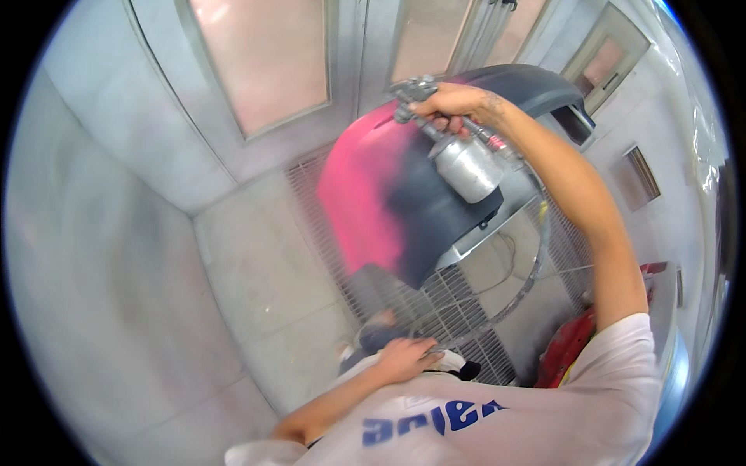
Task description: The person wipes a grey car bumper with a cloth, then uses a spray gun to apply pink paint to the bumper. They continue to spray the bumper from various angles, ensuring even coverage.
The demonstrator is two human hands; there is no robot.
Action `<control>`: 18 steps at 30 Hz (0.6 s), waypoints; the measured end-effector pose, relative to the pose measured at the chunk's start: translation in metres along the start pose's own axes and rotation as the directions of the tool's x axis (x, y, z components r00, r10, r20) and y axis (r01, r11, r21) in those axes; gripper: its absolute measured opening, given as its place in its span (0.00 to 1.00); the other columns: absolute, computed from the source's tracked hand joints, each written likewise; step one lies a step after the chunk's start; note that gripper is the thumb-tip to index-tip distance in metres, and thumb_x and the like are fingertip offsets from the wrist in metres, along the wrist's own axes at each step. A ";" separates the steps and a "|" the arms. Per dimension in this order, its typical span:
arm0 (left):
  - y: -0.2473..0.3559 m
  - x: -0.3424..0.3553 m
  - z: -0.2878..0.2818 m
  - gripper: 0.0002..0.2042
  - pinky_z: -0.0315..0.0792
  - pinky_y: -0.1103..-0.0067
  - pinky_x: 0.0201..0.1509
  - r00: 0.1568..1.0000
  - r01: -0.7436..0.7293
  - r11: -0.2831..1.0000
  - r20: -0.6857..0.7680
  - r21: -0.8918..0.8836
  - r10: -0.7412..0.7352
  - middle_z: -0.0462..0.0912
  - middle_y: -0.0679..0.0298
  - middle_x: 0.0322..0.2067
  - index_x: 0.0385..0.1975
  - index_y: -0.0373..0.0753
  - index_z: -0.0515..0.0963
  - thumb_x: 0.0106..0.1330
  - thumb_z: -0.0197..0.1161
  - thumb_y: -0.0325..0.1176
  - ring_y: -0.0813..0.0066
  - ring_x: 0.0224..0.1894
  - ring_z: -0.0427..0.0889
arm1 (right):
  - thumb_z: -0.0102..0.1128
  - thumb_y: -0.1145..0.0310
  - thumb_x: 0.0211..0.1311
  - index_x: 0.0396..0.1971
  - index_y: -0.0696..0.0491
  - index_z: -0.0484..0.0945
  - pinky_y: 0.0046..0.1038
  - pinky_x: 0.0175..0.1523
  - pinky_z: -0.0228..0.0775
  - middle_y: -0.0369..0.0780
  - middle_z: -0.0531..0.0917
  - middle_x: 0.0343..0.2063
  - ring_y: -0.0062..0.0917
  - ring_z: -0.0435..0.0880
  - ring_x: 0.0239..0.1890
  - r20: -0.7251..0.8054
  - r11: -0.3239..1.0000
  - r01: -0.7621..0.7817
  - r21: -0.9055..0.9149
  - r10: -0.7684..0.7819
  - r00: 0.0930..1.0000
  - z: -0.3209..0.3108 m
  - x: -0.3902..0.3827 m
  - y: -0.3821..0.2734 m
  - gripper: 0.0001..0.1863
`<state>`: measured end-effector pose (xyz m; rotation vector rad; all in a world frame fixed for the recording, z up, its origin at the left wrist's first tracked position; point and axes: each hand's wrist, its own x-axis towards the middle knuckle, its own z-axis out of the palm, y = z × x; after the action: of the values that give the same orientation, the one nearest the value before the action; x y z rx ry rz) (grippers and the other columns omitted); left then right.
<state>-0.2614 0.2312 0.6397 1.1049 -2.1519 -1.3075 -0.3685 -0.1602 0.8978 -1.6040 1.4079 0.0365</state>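
My right hand is closed on a silver spray gun with a metal cup beneath it, held over a car bumper. The bumper is bright pink on its left part and dark grey elsewhere. A hose hangs from the gun's handle and curves down toward my waist, where my left hand is closed on it, low in the view.
Pale booth doors with windows stand behind the bumper, and a pale wall is at left. Floor grating lies below, beside pale floor panels. A red object sits at lower right.
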 end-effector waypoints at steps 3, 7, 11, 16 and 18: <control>0.002 0.007 0.002 0.20 0.76 0.61 0.37 0.999 0.023 1.000 -0.034 -0.007 -0.023 0.87 0.53 0.35 0.46 0.38 0.80 0.71 0.59 0.51 0.49 0.35 0.85 | 0.57 0.51 0.73 0.21 0.48 0.67 0.21 0.12 0.51 0.29 0.67 0.14 0.10 0.58 0.09 -0.146 0.996 -0.029 0.080 0.040 0.988 -0.051 -0.014 0.025 0.22; 0.008 0.018 0.004 0.21 0.76 0.59 0.38 0.997 0.011 1.000 -0.076 -0.019 -0.013 0.86 0.52 0.35 0.46 0.38 0.79 0.72 0.57 0.52 0.48 0.37 0.85 | 0.57 0.50 0.73 0.20 0.47 0.65 0.21 0.12 0.50 0.28 0.66 0.15 0.09 0.57 0.09 -0.308 0.980 -0.011 0.200 0.073 0.949 -0.109 -0.035 0.067 0.23; 0.016 0.022 0.001 0.22 0.77 0.59 0.39 0.997 0.074 0.997 -0.019 -0.005 -0.074 0.86 0.51 0.32 0.46 0.38 0.80 0.72 0.58 0.53 0.48 0.37 0.85 | 0.59 0.51 0.71 0.21 0.50 0.68 0.24 0.11 0.56 0.31 0.69 0.14 0.12 0.60 0.08 -0.537 0.974 0.039 0.223 0.090 0.839 -0.141 -0.065 0.107 0.23; -0.011 -0.003 0.014 0.20 0.78 0.55 0.39 0.982 0.138 0.990 -0.130 0.001 -0.137 0.85 0.46 0.29 0.44 0.43 0.81 0.71 0.57 0.54 0.45 0.35 0.86 | 0.61 0.51 0.68 0.22 0.62 0.76 0.29 0.11 0.61 0.38 0.76 0.16 0.22 0.70 0.09 -0.790 0.999 -0.037 0.017 0.036 0.612 -0.085 -0.091 0.124 0.27; -0.026 -0.018 0.018 0.20 0.78 0.60 0.41 0.976 0.148 0.988 -0.171 0.052 -0.137 0.86 0.51 0.32 0.45 0.39 0.81 0.70 0.60 0.52 0.49 0.38 0.86 | 0.62 0.52 0.67 0.28 0.67 0.78 0.30 0.13 0.63 0.41 0.79 0.18 0.24 0.74 0.11 -0.741 1.000 0.010 -0.015 -0.018 0.672 -0.048 -0.096 0.132 0.27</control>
<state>-0.2513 0.2489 0.6094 1.3670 -2.0364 -1.1655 -0.5281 -0.1020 0.8974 -1.7146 2.0039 -0.7080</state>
